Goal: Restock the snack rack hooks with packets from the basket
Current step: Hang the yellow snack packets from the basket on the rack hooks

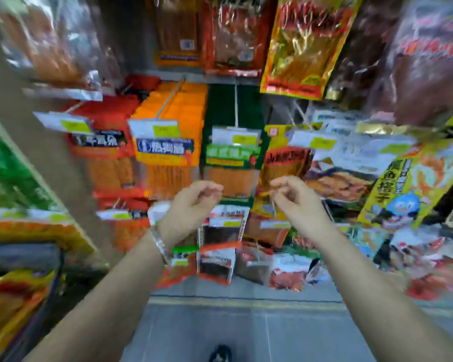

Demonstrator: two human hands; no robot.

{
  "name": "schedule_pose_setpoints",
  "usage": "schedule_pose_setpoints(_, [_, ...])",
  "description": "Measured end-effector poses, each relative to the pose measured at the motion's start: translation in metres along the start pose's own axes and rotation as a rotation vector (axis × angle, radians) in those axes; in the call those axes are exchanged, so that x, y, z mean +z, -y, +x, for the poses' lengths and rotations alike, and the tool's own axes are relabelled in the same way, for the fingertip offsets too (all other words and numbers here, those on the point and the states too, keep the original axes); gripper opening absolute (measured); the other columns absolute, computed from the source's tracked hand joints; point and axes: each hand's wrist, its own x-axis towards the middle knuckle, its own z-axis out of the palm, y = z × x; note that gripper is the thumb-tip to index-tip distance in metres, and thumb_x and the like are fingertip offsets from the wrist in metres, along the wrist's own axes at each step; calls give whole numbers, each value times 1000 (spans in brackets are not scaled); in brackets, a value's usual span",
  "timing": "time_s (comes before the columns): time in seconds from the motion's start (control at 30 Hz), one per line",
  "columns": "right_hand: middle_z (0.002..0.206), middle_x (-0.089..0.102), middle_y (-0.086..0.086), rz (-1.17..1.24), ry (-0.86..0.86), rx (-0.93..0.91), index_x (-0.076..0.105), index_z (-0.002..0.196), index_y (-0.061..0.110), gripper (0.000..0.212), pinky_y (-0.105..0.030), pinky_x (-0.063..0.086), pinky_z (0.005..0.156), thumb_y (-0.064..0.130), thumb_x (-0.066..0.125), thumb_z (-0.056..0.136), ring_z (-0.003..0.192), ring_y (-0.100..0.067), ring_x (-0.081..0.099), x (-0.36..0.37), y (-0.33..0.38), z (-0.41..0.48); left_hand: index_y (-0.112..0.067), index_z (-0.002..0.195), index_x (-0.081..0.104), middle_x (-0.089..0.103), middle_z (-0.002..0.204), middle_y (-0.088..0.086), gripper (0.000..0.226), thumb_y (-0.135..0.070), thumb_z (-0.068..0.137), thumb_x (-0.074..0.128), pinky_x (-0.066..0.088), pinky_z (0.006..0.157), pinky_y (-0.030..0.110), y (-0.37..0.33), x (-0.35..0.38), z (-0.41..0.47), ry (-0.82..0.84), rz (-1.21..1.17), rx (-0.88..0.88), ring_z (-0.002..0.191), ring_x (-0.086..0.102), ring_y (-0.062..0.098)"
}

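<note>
The snack rack fills the view, blurred by motion. Rows of packets hang on hooks: red packets (pixel 100 142), orange packets (pixel 168 142), a green packet (pixel 233 158) on a long hook (pixel 236 105), and a yellow-red packet (pixel 285 163). My left hand (pixel 194 205) and my right hand (pixel 296 199) are raised side by side just below the green packet, fingers loosely curled, with nothing visible in either. A dark basket (pixel 55 259) with yellow and red packets (pixel 11 299) sits at the lower left.
Large packets (pixel 298 45) hang overhead, and more crowd the right side (pixel 408 184). Small packets (pixel 217 257) hang on lower hooks beyond my wrists. Grey floor (pixel 246 330) lies below, with my shoe (pixel 220 354) at the bottom edge.
</note>
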Motion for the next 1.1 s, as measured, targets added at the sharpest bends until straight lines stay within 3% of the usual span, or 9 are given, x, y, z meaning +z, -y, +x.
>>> schedule_pose_setpoints(0.07, [65,47,4,-3,112,133,63,103,1,15,-10,35,60,1,59,88,57,-2,45,39,-27,-59,-8,100,64,61,91,5,15,-1,89,59,41,69,4,54,3,-84,-1,2,-192,81,54,12])
schedule_pose_setpoints(0.17, [65,46,1,14,326,381,60,105,-9,17,-8,35,49,-6,56,89,48,1,49,92,-65,-151,-6,90,61,56,83,9,18,-16,77,56,44,68,23,114,6,-220,16,-94,-576,81,50,20])
schedule_pose_setpoints(0.27, [81,60,-14,-57,563,614,59,105,1,17,-17,36,53,-2,51,90,67,-18,58,135,-90,-231,-8,85,63,60,84,11,16,-19,74,61,44,64,25,144,5,-336,-39,-169,-976,86,54,24])
schedule_pose_setpoints(0.33, [82,60,-15,-107,713,733,57,91,9,12,-16,37,49,2,48,92,62,-14,60,155,-97,-275,-12,89,66,65,91,13,10,-19,81,64,48,73,30,155,0,-398,-11,-96,-1138,86,59,22])
schedule_pose_setpoints(0.4, [71,53,-12,-180,854,769,54,76,11,21,-13,37,41,1,46,92,47,-7,53,171,-98,-310,-12,99,69,67,99,7,16,-20,88,61,45,83,24,158,-9,-444,27,22,-1198,92,59,17])
schedule_pose_setpoints(0.5, [64,44,-13,-354,1081,675,46,60,14,33,-22,30,48,5,46,92,52,-16,40,196,-93,-343,-13,103,69,67,99,4,19,-16,89,57,44,79,20,163,-34,-479,-90,52,-1238,90,60,17])
schedule_pose_setpoints(0.63, [66,35,-11,-478,1297,556,41,65,11,28,-27,24,53,9,47,92,58,-18,33,243,-65,-348,-10,91,67,63,82,12,17,-8,90,50,51,80,37,178,-83,-506,-115,-34,-1335,73,54,20])
schedule_pose_setpoints(0.73, [65,41,-9,-440,1285,645,44,70,8,22,-17,27,42,2,45,91,49,-12,37,297,-37,-332,-10,99,67,64,89,10,18,-9,89,52,48,80,29,191,-126,-523,-165,-57,-1392,79,57,20])
schedule_pose_setpoints(1.1, [83,65,1,-21,1088,574,57,99,19,9,-16,46,58,18,48,96,66,-7,59,511,100,-253,-10,103,62,65,98,7,19,-6,91,48,42,61,23,245,-328,-504,-469,-117,-1362,86,61,21])
